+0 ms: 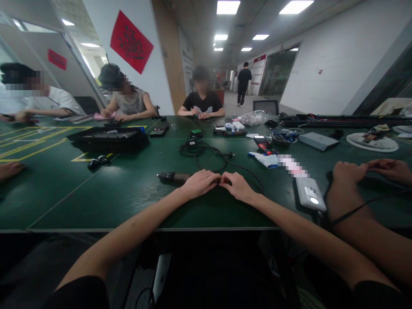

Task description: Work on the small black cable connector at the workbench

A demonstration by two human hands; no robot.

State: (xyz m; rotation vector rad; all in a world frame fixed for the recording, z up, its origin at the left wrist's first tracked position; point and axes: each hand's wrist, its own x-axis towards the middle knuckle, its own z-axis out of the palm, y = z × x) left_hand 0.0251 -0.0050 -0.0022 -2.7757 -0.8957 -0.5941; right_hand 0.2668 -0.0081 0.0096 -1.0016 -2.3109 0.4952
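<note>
My left hand [202,183] and my right hand [237,186] meet fingertip to fingertip just above the table [206,210]. Both have their fingers pinched together around a small dark piece, too small and too covered to name. Left of them lies an electric screwdriver [172,176], or a tool much like one: a dark cylinder with a metal tip pointing left. Its rear end goes out of sight behind my left hand; I cannot tell whether the hand touches it. A black cable [206,148] with a plug lies coiled beyond my hands, one strand curving down beside my right wrist.
A black tray [109,138] stands at the left, with a small black object [98,162] before it. To the right are a white box-shaped device [310,194], a blue-and-white packet [265,159] and a co-worker's hands [350,174]. Other people sit across the table.
</note>
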